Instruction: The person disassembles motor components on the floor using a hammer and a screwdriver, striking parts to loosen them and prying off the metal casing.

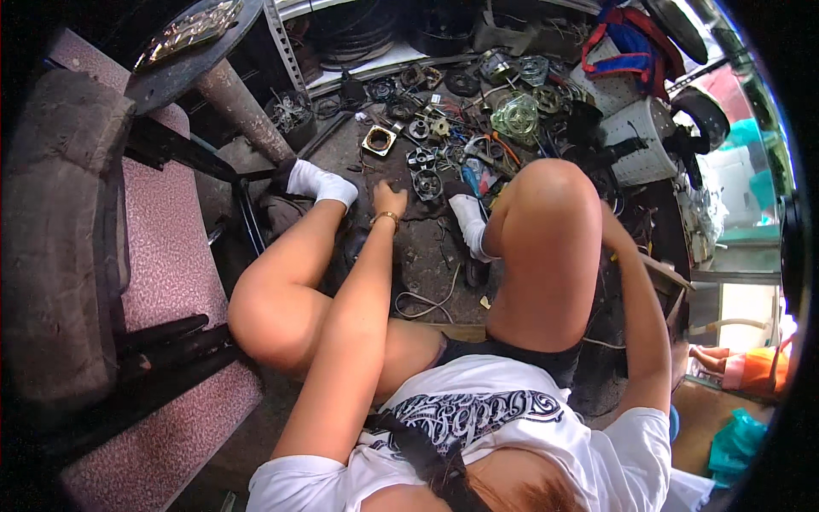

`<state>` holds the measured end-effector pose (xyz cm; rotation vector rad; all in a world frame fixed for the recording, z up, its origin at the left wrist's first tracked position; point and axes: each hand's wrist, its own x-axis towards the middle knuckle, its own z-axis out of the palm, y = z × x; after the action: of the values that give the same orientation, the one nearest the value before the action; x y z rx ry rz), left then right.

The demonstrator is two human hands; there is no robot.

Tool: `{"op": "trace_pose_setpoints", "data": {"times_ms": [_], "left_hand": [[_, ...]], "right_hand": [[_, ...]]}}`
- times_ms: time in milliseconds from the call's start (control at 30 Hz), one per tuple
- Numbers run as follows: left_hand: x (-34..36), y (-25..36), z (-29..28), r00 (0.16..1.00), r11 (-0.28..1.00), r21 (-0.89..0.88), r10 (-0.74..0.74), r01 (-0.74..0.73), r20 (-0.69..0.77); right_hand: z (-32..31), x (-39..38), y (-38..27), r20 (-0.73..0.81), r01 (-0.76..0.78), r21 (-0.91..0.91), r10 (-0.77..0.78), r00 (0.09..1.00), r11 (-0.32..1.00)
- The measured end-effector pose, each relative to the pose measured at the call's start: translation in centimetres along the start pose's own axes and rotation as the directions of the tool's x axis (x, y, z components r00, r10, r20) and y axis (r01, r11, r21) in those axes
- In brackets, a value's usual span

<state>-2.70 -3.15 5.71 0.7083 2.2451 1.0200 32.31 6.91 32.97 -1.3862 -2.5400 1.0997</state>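
My left hand (391,201), with a bracelet (388,217) at the wrist, reaches down between my feet. Its fingers are curled closed, and a small dark bit shows by the fingertips, too small to name. Just beyond it on the floor lie a dark round metal part (426,183) and a square pale-framed part (379,140) with a round opening. My right forearm (644,290) runs forward beside my raised right knee (554,196), which hides the hand and its fingers.
Loose machine parts, a clear plastic bag (515,115) and wires crowd the floor ahead. A pale cord (431,305) curls near my right foot. On the left stand a pink speckled bench (166,247) and a rusty post (243,111). A white perforated basket (636,141) lies at right.
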Motion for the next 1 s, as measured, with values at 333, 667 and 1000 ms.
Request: {"op": "trace_pose_setpoints", "data": {"times_ms": [333, 667, 1000], "left_hand": [[1.8, 0.1, 5.6, 0.965, 0.996, -0.053, 0.079, -0.068, 0.248], [4.8, -1.2, 8.1, 0.94, 0.987, -0.123, 0.137, -0.102, 0.313], [3.3, 0.6, 6.9, 0.921, 0.987, -0.159, 0.075, -0.015, 0.382]], "right_hand": [[10.2, 15.8, 8.4, 0.369, 0.043, -0.004, -0.039, 0.929, 0.999], [22.4, 25.0, 10.1, 0.277, 0.085, 0.34, -0.186, 0.943, 0.937], [25.4, 24.8, 8.9, 0.381, -0.244, 0.612, -0.011, 0.924, 0.752]]}}
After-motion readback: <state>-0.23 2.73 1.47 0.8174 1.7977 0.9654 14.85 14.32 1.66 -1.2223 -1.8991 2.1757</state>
